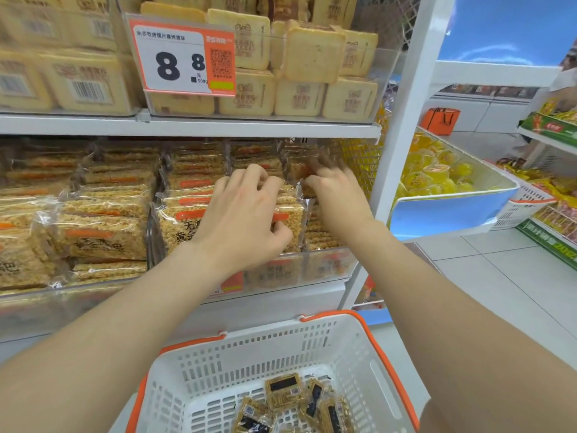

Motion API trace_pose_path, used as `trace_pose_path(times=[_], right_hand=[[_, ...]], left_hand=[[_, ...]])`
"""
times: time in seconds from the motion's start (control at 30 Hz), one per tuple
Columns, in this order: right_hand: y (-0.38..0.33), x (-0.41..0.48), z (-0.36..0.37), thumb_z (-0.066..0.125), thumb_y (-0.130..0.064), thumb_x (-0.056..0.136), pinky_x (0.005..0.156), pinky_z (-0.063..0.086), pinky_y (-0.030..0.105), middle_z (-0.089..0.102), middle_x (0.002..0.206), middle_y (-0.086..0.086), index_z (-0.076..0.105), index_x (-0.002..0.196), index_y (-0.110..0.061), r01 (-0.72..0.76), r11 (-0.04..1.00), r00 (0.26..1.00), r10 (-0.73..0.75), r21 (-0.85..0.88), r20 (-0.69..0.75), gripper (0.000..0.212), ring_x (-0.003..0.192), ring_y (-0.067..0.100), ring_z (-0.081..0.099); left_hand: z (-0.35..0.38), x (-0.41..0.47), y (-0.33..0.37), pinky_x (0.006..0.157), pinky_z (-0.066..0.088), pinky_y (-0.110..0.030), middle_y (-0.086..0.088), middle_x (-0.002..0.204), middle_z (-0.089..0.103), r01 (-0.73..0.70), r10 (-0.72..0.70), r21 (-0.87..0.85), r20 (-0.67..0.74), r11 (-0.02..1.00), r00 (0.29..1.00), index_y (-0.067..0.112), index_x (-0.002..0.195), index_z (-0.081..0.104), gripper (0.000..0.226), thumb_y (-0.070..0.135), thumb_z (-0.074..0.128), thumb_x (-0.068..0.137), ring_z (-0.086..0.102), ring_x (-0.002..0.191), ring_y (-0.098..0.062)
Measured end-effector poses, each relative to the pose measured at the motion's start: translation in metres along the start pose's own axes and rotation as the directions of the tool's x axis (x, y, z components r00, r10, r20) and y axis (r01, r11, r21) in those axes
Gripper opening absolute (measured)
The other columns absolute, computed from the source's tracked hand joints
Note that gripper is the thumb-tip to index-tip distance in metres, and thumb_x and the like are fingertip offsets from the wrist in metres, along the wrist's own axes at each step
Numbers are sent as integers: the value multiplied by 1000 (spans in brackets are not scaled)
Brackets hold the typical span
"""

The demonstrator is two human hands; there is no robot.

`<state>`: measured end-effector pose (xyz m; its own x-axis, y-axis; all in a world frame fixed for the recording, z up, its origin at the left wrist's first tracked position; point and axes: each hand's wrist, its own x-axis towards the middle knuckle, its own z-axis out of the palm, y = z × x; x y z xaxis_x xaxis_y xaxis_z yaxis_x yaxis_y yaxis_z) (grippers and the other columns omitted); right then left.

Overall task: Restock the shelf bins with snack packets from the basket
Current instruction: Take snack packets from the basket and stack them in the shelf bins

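A: Where are the hands?

B: Both are up in the bin (324, 265) on the shelf (274, 303). The left hand (240, 214) has its fingers over the top of the front packet (175, 232) and its thumb curled against the face, gripping it.

A: And the other?

B: The right hand (337, 195) reaches into the pile (321, 235) at the bin's right end. It is blurred, so I cannot tell whether it holds anything.

A: The basket?

B: The basket (356, 348) sits below the arms, with a few small packets (282, 389) on its floor.
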<state>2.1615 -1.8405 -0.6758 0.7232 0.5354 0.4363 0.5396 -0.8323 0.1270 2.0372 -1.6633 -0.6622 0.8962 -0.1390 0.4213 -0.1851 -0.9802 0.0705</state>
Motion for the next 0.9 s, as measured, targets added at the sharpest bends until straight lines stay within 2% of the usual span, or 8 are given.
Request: trace_pose_path(times=[0.07, 0.17, 0.27, 0.37, 0.53, 0.67, 0.73, 0.9], right_hand=[[1, -6, -5, 67, 8, 80, 126, 23, 56, 33, 165, 22, 73, 122, -12, 27, 1000, 995, -27, -3, 92, 47, 157, 41, 20], [-2, -25, -16, 61, 10, 85, 123, 32, 47, 7, 173, 21, 67, 128, -11, -8, 994, 993, -5, 106, 121, 49, 161, 36, 5], [-5, -48, -32, 58, 10, 84, 103, 49, 41, 46, 156, 18, 72, 117, -8, -76, 984, 997, 79, 164, -16, 41, 149, 36, 39], [-14, -75, -55, 55, -1, 76, 59, 42, 32, 72, 88, 6, 76, 87, -14, -92, 978, 959, 137, 186, -247, 28, 85, 35, 66], [-31, -110, -75, 40, -24, 74, 60, 52, 36, 68, 73, 1, 69, 79, -22, -154, 953, 988, 140, 262, 71, 29, 73, 33, 62], [-37, -135, -53, 51, -20, 87, 76, 57, 41, 63, 97, 7, 68, 98, -21, -95, 985, 864, 10, 144, 503, 21, 93, 35, 64], [-42, -148, -41, 52, -17, 94, 69, 53, 38, 59, 98, 8, 63, 100, -15, -31, 995, 737, -40, 93, 674, 13, 85, 32, 60], [-50, -170, -11, 51, -18, 102, 65, 46, 38, 46, 86, 3, 43, 79, -18, 117, 990, 561, -133, 81, 817, 25, 84, 28, 58]], left_hand=[[0, -3, 0, 107, 38, -46, -4, 127, 51, -32, 30, -16, -104, 999, 994, 16, 135, 58, 55, 40, 60, 86, 49, 121, -26], [-4, -10, 7, 102, 40, -44, -6, 124, 53, -108, 88, -56, -287, 993, 954, 13, 127, 62, 47, 31, 64, 85, 50, 117, -27], [-7, -22, 20, 83, 43, -44, -9, 109, 53, -248, 197, -63, -434, 967, 879, 10, 103, 64, 23, 19, 67, 82, 49, 101, -30], [8, -40, 36, 71, 40, -43, -8, 91, 51, -470, 392, -99, -420, 877, 819, 8, 82, 60, 9, 13, 66, 79, 45, 85, -28], [70, -76, 51, 57, 44, -36, 1, 67, 50, -569, 596, -206, 102, 796, 796, 18, 70, 57, 20, 29, 56, 87, 46, 64, -22], [131, -98, 52, 80, 57, -45, -5, 98, 68, -365, 382, -188, 715, 912, 585, 19, 101, 70, 36, 43, 45, 95, 65, 90, -29], [165, -111, 53, 88, 54, -41, -3, 113, 66, -277, 281, -160, 829, 947, 484, 19, 115, 66, 34, 43, 48, 98, 63, 100, -28], [234, -152, 58, 65, 43, -38, -7, 84, 58, -112, 122, -82, 902, 990, 414, 16, 83, 55, 17, 24, 53, 98, 50, 72, -25]])
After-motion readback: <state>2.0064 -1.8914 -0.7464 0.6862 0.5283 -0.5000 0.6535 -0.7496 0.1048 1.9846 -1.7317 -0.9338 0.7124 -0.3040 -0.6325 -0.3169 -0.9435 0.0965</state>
